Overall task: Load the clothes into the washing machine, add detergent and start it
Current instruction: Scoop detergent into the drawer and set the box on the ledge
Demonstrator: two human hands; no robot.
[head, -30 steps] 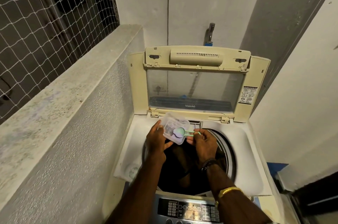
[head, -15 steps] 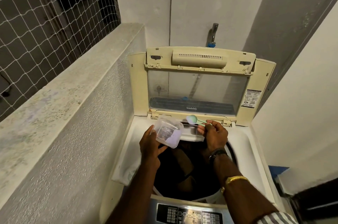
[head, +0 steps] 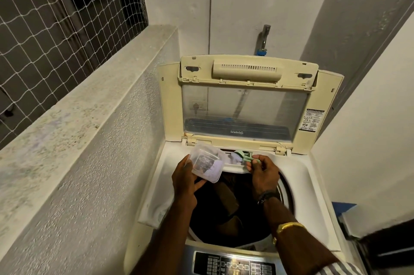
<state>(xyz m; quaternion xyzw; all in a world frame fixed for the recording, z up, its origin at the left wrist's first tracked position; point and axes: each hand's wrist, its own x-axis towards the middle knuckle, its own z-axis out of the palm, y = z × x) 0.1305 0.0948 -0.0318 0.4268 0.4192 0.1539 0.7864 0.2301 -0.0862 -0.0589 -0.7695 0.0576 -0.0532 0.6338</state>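
The top-loading washing machine (head: pixel 300 176) stands with its lid (head: pixel 244 99) raised against the wall. Dark clothes (head: pixel 226 209) lie in the drum. My left hand (head: pixel 184 181) holds a clear plastic detergent container (head: pixel 207 166) over the drum's far left rim. My right hand (head: pixel 262 172) pinches the handle of a light green scoop (head: pixel 240 156), which is tipped over the open detergent drawer (head: pixel 234 166) at the back of the opening. Pale powder shows at the scoop's bowl.
A rough concrete parapet (head: pixel 89 117) with netting above runs along the left. A tap (head: pixel 264 38) sticks out of the wall behind the lid. The control panel (head: pixel 234 265) lies at the near edge. White walls close in on the right.
My right hand lifted the scoop out of the container, carried it back and right, and now tips it over the drawer. My left hand with the container shifted slightly left.
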